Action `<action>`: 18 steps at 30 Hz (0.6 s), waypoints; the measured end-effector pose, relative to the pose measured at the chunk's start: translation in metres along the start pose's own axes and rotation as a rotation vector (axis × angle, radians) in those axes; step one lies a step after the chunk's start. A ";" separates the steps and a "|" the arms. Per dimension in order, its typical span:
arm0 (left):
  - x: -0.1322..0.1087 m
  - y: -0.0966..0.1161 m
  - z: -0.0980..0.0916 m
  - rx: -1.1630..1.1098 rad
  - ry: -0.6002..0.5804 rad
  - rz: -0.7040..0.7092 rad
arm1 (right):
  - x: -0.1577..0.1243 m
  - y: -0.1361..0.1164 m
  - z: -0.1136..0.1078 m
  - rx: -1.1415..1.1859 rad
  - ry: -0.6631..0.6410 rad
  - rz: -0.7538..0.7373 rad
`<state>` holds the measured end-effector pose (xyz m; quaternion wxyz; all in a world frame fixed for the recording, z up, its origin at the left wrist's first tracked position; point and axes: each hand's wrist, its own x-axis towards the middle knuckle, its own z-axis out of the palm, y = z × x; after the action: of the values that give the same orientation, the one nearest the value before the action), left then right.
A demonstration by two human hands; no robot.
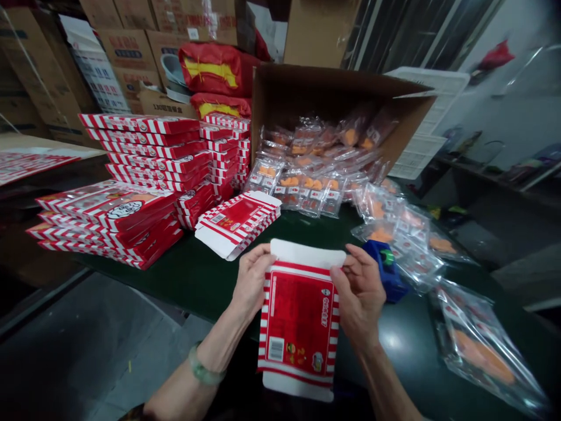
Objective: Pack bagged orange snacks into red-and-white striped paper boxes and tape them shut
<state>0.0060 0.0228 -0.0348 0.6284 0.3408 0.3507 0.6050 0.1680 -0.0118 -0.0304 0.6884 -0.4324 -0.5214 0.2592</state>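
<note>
Between my hands is a flattened red-and-white striped carton [302, 321], its printed back facing me and a white flap at each end. My left hand [253, 275] pinches its upper left edge near the top flap. On the upper right edge, my right hand [360, 286] grips it with the thumb on the front. Just behind my right hand stands a blue tape dispenser [388, 275] with a green part. A pile of similar flat cartons [239, 219] lies on the dark green table [205, 286], beyond my left hand.
Filled striped boxes [109, 216] are stacked at the left. An open cardboard box [342, 88] lies on its side at the back, clear packets [307, 181] with orange items spilling out. More packets [403, 228] lie at the right, one large packet [486, 345] near the edge.
</note>
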 end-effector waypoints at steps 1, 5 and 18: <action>-0.001 0.003 0.000 0.031 -0.015 -0.012 | 0.001 -0.001 0.000 -0.020 0.011 -0.021; 0.008 0.016 0.010 0.264 0.014 0.312 | 0.027 0.000 0.003 -0.016 0.020 -0.051; 0.044 0.003 0.017 0.519 -0.006 0.855 | 0.077 -0.003 -0.027 -0.319 -0.311 -0.403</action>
<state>0.0194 0.0672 -0.0245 0.2194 0.6009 0.3170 0.7003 0.2177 0.0398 0.0079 0.5612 -0.3780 -0.7301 0.0956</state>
